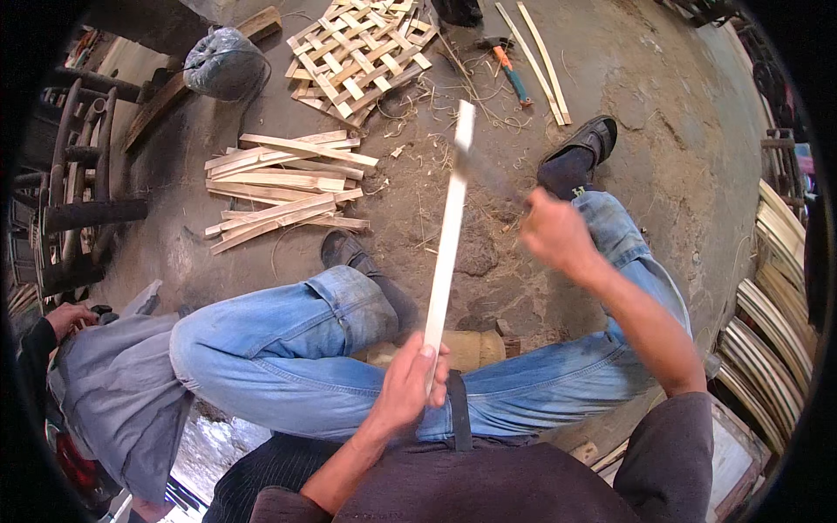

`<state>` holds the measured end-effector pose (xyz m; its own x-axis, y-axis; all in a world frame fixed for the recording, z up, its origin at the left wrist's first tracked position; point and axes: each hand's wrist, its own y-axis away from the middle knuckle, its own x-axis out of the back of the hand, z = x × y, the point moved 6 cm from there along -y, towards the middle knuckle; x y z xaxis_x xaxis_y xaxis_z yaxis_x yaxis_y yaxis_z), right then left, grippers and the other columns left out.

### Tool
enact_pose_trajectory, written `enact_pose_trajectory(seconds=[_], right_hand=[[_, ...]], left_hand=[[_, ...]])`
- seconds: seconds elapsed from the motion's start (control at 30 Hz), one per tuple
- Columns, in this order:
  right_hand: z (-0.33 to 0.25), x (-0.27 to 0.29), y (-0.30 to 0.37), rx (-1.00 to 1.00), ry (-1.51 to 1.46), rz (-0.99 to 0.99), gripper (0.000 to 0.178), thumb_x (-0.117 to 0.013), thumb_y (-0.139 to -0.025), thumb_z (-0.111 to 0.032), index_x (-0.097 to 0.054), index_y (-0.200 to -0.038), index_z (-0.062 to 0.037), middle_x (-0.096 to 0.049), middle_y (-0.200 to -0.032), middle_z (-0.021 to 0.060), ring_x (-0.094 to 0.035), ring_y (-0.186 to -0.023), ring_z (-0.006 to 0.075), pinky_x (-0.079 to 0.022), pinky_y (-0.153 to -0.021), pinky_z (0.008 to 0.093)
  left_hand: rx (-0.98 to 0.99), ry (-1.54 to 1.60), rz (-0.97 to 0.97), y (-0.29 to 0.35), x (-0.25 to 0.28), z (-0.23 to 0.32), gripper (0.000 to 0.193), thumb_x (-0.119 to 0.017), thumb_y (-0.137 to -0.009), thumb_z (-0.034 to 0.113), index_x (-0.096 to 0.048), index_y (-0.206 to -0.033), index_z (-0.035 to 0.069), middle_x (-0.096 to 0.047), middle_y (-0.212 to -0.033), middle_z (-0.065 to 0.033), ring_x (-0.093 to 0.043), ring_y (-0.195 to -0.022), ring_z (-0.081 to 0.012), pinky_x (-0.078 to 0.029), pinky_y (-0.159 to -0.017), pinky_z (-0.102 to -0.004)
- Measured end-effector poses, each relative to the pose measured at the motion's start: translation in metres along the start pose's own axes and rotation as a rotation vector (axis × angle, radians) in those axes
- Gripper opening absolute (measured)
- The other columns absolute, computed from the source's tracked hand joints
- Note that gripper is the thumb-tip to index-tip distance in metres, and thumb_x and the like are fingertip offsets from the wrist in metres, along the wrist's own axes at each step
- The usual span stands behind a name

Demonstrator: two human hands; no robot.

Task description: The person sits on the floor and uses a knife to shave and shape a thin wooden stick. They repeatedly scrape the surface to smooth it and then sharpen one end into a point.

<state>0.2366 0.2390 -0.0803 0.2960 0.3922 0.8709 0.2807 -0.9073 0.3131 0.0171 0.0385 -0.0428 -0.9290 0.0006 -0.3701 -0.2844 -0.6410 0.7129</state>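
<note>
My left hand (pixel 411 373) is closed round the lower end of a pale, flat bamboo or wood strip (pixel 448 244). The strip points up and away from my lap, its far end above the floor. In my right hand (pixel 558 228) is a knife (pixel 495 180), its blade smeared by motion. The blade reaches left to the strip and meets or crosses it near the upper end; whether it is cutting in, I cannot tell. Its handle is mostly hidden in my fist.
A pile of cut strips (pixel 283 181) lies left, beyond it woven strip panels (pixel 357 57). A hammer (pixel 513 74) and two long strips (pixel 542 65) lie far off among shavings. Left stands a stuffed plastic bag (pixel 225 63). Another person's hand (pixel 70 321) shows far left; bent strips (pixel 767 349) stand right.
</note>
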Motion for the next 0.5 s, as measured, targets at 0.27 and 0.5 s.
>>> enact_pose_trajectory(seconds=[0.27, 0.5], right_hand=[[-0.085, -0.018, 0.104, 0.457, 0.003, -0.165, 0.016, -0.061, -0.079, -0.013, -0.050, -0.088, -0.0045, -0.063, -0.078, 0.0166, -0.066, -0.069, 0.0368, -0.054, -0.059, 0.0481], [-0.073, -0.008, 0.093, 0.353, -0.006, -0.111, 0.018, -0.064, -0.078, -0.010, -0.054, -0.092, -0.0046, -0.062, -0.073, 0.0144, -0.065, -0.067, 0.0357, -0.053, -0.056, 0.0465]], left_hand=[[0.059, -0.059, 0.143, -0.003, 0.017, -0.003, 0.033, -0.037, -0.105, 0.031, -0.051, -0.096, 0.003, -0.044, -0.063, 0.0005, -0.042, -0.046, -0.0078, -0.037, -0.042, -0.0236], [0.052, -0.044, 0.115, 0.008, 0.009, 0.004, 0.033, -0.038, -0.105, 0.032, -0.051, -0.093, 0.004, -0.043, -0.062, 0.0016, -0.040, -0.045, -0.0064, -0.036, -0.041, -0.0226]])
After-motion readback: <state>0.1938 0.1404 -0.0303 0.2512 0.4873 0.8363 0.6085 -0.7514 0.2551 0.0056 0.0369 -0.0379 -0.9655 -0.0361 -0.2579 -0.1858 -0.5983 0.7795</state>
